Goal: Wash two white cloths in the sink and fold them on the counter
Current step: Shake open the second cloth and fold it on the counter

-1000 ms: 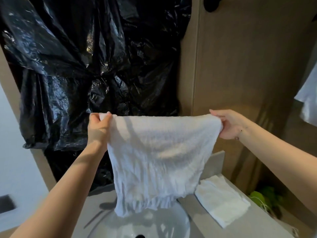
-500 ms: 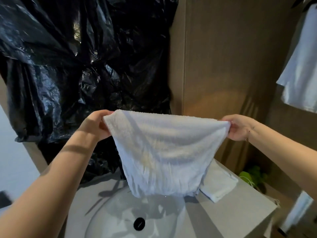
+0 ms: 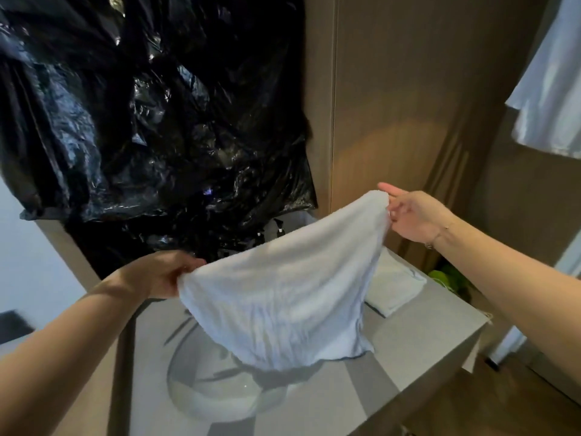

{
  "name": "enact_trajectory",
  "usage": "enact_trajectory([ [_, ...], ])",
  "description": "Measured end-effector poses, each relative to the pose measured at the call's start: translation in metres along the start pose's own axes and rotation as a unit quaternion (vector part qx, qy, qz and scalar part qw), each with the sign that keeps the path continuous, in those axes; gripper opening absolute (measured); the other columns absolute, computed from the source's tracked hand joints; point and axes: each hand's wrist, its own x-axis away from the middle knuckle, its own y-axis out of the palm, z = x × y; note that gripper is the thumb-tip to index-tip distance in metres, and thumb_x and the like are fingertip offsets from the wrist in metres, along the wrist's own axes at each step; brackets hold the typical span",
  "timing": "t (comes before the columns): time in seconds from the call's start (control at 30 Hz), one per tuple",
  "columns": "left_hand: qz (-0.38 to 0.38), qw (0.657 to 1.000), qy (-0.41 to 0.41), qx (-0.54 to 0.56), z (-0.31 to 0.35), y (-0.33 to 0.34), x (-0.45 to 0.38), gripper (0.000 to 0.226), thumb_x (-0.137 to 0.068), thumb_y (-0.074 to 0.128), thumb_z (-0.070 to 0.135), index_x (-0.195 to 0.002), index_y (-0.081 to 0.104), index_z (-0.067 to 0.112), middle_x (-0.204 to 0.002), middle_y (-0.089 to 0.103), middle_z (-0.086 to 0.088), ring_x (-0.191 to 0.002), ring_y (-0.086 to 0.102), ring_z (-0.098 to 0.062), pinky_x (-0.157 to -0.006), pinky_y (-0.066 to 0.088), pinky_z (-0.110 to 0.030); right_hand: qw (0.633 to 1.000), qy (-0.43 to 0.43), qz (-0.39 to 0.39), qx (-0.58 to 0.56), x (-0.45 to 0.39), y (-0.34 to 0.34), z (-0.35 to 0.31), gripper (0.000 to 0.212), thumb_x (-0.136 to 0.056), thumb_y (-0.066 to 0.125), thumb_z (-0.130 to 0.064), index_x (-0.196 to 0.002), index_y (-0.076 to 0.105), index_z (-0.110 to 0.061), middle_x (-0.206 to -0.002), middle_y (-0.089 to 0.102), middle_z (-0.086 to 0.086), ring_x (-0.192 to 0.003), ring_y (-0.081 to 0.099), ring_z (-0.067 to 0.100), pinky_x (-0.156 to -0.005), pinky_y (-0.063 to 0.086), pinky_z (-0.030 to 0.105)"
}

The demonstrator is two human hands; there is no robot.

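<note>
Above sink (image 3: 201, 401), cloth (image 3: 283, 306) between fingers (image 3: 390, 193)

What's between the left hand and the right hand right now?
In the head view, only the white cloth spans from the left hand to the right hand, sagging above the sink.

2 white cloths, 2 hands, 1 sink, 1 counter.

1 cloth (image 3: 283, 306) hangs spread between the 2 hands, left hand (image 3: 163, 273) and right hand (image 3: 415, 215); 1 folded cloth (image 3: 396, 287) lies on the 1 grey counter (image 3: 418, 341) at the right. 1 round sink (image 3: 220, 394) sits near. 1 black plastic sheet (image 3: 151, 121) hangs far left, 1 pale garment (image 3: 553, 89) far right, 1 green object (image 3: 446, 275) beside the counter.
</note>
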Motion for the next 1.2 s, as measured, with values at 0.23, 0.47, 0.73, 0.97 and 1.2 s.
enact_trajectory([
  [0.23,0.221,0.944,0.22,0.109,-0.002,0.0,-0.007,0.027,-0.091,0.057,0.001,-0.115,0.066,0.012,-0.087,0.064,-0.004,-0.076,0.06,-0.018,-0.079,0.052,-0.037,0.976,-0.127,0.055,0.171,-0.005,0.003,0.007,0.033,-0.088,0.064,-0.002,-0.111,0.067,-0.026,-0.124,0.061,0.007,-0.12,0.054,0.026,-0.105,0.045,0.041],
  [0.47,0.274,0.852,0.432,-0.108,0.034,-0.01,0.03,0.041,-0.091,0.064,0.002,-0.132,0.058,0.006,-0.111,0.062,-0.006,-0.095,0.06,-0.015,-0.081,0.05,-0.012,0.866,-0.291,0.133,0.384,0.003,0.009,-0.018,0.031,-0.092,0.063,-0.016,-0.122,0.064,-0.013,-0.115,0.063,-0.001,-0.106,0.057,0.012,-0.088,0.046,0.02],
  [0.73,0.364,0.763,0.468,-0.257,0.076,-0.006,0.053,0.024,-0.09,0.067,0.014,-0.113,0.071,0.01,-0.101,0.07,-0.011,-0.091,0.062,-0.019,-0.086,0.049,-0.029,0.7,-0.353,0.148,0.603,0.01,0.007,-0.053,0.021,-0.096,0.055,-0.016,-0.111,0.067,-0.007,-0.109,0.067,0.012,-0.101,0.062,0.028,-0.088,0.045,0.026],
  [0.97,0.399,0.737,0.386,-0.385,0.091,0.01,0.042,0.03,-0.094,0.063,0.024,-0.113,0.062,0.001,-0.104,0.061,-0.022,-0.092,0.057,-0.037,-0.074,0.041,-0.037,0.78,-0.348,0.224,0.469,0.012,0.004,-0.061,0.015,-0.099,0.051,-0.02,-0.107,0.06,-0.011,-0.11,0.057,0.006,-0.098,0.054,0.019,-0.088,0.044,0.024],
  [1.2,0.166,0.892,0.376,-0.186,0.102,0.037,0.014,0.016,-0.091,0.068,0.027,-0.09,0.059,0.014,-0.092,0.06,-0.011,-0.083,0.058,-0.022,-0.08,0.051,-0.038,0.885,-0.296,0.272,0.236,0.0,-0.035,-0.068,0.017,-0.096,0.057,-0.028,-0.108,0.062,-0.017,-0.102,0.062,-0.003,-0.099,0.06,0.018,-0.087,0.052,0.028],
])
